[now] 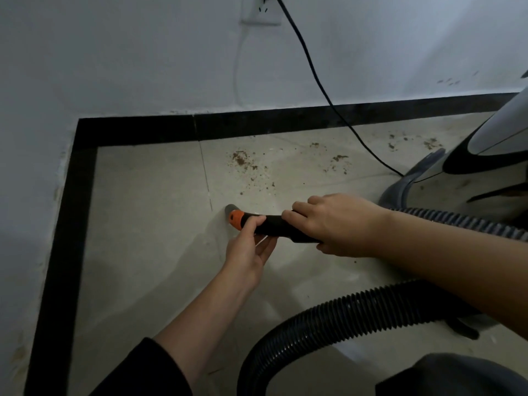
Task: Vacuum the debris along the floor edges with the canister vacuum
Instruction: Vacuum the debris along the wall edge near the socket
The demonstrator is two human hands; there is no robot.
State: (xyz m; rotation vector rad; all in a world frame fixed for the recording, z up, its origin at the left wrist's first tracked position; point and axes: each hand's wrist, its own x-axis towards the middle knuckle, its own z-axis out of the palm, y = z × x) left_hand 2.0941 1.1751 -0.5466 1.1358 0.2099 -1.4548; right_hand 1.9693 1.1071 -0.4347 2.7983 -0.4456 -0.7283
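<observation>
Far left: black skirting (65, 224) runs down the left wall and turns the corner along the far wall. The floor (143, 210) beside it looks free of crumbs.

Centre-left: grey nozzle (232, 210) with an orange collar (237, 220), tip low near the floor, pointing toward the corner. Left hand (248, 252) pinches the handle (274, 225) just behind the collar, thumb on top, fingers underneath.

Centre: brown debris (243, 161) scattered beyond the nozzle, near the far skirting, not touching the tip. More specks trail off to the right. On the wall above, a socket (261, 12) with a black cord (314, 78) dropping toward the machine.

Centre-right: right hand (340, 224) wraps the rear of the handle, fingers curled over it. The ribbed hose (343, 312) loops away below.

Far right: vacuum (491, 144) sits on the floor by the far wall.

Step in hand, as judged: positioning the nozzle, suction pass on the far edge not yet made. Next move calls for pushing the tip forward into the crumbs, then sweeping right along the skirting, keeping clear of the cord.
</observation>
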